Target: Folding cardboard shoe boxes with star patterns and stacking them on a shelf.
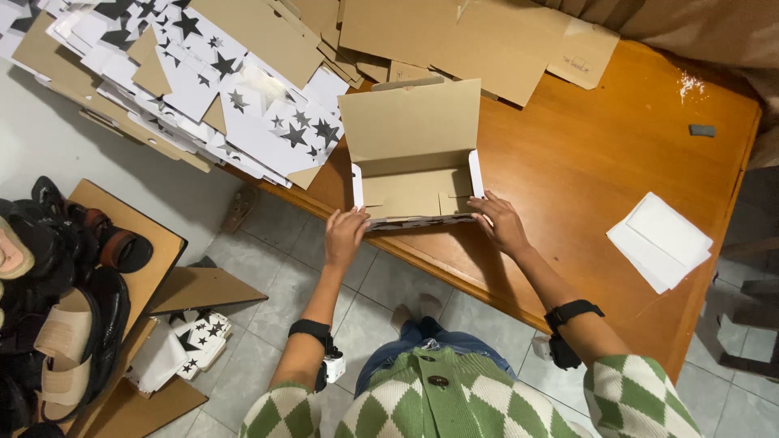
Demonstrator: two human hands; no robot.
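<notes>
The fingers of the left hand lie close together, pressed flat on the near left corner of the box; the fingers of the right hand are slightly spread and press the near right corner. Both palms face down, wrists bent a little, forearms running back toward the body, each with a black band at the wrist. Sleeves are green and white check.

The box is open, brown inside, white with dark stars outside, its lid standing up at the far side. It sits at the near edge of the table, an orange-brown wooden top set at an angle. Behind the box lie flat brown card sheets, and to their left a heap of star blanks, white with dark stars. Right of the hands, well apart, lies a stack of white paper; a small grey block lies near the far edge.

The floor is pale grey tile. At left stands a low bench with shoes
</notes>
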